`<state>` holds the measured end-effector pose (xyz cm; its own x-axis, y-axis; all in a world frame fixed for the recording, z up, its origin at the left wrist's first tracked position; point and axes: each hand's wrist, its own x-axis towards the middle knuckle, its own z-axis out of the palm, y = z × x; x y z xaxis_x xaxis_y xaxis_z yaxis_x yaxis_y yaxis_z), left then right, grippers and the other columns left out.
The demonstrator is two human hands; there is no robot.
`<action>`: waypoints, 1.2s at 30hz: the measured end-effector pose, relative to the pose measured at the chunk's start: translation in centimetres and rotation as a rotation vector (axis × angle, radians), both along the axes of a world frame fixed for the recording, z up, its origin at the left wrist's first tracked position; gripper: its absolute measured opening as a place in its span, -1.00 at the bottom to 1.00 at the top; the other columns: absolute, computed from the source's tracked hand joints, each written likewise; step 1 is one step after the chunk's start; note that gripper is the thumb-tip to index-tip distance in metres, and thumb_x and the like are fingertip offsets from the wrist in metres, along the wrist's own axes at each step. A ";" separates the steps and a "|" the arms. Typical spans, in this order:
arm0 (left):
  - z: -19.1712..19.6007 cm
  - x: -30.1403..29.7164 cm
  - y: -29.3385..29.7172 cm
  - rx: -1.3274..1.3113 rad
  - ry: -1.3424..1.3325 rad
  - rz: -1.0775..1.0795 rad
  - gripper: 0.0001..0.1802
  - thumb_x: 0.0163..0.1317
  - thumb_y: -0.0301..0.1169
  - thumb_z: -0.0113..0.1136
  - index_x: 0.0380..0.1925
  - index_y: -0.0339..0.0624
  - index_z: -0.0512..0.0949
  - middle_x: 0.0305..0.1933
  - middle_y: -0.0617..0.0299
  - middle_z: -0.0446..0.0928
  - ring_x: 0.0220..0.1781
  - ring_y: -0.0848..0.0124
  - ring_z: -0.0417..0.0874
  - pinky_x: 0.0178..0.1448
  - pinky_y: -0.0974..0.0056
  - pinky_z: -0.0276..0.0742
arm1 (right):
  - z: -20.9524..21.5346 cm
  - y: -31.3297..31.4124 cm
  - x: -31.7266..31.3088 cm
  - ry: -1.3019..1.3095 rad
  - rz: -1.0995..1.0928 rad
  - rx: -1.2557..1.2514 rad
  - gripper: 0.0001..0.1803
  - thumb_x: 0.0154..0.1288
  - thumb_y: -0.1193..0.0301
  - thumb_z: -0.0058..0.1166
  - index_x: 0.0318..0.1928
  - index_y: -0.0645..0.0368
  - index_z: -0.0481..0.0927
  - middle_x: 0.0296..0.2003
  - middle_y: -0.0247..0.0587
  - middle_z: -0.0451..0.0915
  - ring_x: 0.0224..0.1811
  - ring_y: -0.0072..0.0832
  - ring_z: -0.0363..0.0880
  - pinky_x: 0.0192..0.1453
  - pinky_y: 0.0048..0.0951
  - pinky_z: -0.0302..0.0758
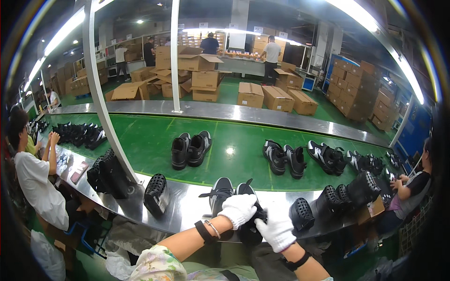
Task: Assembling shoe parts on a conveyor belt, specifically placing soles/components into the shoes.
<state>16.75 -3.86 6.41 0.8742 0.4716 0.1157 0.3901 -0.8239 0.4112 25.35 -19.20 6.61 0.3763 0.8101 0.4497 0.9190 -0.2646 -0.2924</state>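
A black sneaker [251,232] stands at the near edge of the steel ledge, right in front of me. My left hand [239,210], in a white knit glove, is closed over its upper from the left. From the right, my right hand [276,228], gloved alike, grips the same sneaker near its opening; its fingertips are partly hidden against the dark upper. A black and grey sneaker [219,195] with a loose strap rests just left of it. Beside my right hand lies a black clog-like piece with holes [301,214].
A green conveyor belt [234,140] runs beyond the ledge, carrying a pair of black sneakers [190,151] and several more to the right. Another holed black piece [157,195] stands left, near a white post [105,98]. Workers sit at either side: one left [37,182], one right [415,196].
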 end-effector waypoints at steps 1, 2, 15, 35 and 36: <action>-0.1 0.1 0.1 -0.002 0.005 -0.006 -0.74 0.30 -0.17 0.05 -0.24 -0.07 0.60 -0.25 0.02 0.69 -0.19 0.00 0.73 -0.09 -0.02 0.63 | -1.1 0.9 0.0 -0.043 0.038 0.007 -0.42 -0.11 0.30 0.50 -0.03 0.15 0.58 -0.09 0.07 0.52 0.01 0.04 0.45 0.08 0.00 0.41; -0.3 0.4 0.2 -0.007 0.001 -0.014 -0.74 0.30 -0.18 0.06 -0.22 -0.06 0.61 -0.23 0.02 0.69 -0.16 0.01 0.72 -0.07 -0.01 0.63 | -1.5 1.2 0.1 -0.038 0.033 0.005 -0.42 -0.11 0.30 0.50 -0.03 0.15 0.58 -0.09 0.07 0.52 0.01 0.04 0.45 0.08 0.00 0.41; 0.1 0.3 0.7 -0.067 -0.053 -0.094 -0.75 0.27 -0.24 0.12 -0.14 -0.11 0.60 -0.17 0.04 0.66 -0.10 0.04 0.71 0.00 0.02 0.63 | -1.8 2.4 0.8 0.037 0.099 -0.008 -0.21 -0.21 0.41 0.57 0.13 0.19 0.50 -0.08 0.01 0.58 0.02 -0.01 0.56 0.13 -0.11 0.48; 0.1 -4.6 0.3 0.156 -0.098 -0.111 -0.82 0.12 -0.37 0.24 -0.26 -0.11 0.59 -0.32 0.03 0.61 -0.20 0.04 0.68 -0.13 0.01 0.61 | -5.6 0.8 3.2 1.084 0.072 -0.098 -0.48 0.32 0.33 0.27 0.23 0.24 0.47 -0.33 -0.17 0.61 -0.37 -0.50 0.62 -0.29 -0.51 0.55; -1.4 -5.7 1.6 0.207 -0.184 -0.118 -0.80 0.10 -0.38 0.27 -0.24 -0.08 0.59 -0.32 0.05 0.59 -0.20 0.06 0.66 -0.12 0.02 0.59 | -3.5 1.0 2.7 1.434 0.097 0.080 -0.45 0.40 0.30 0.21 0.30 0.26 0.40 -0.26 -0.11 0.62 -0.31 -0.44 0.65 -0.24 -0.48 0.60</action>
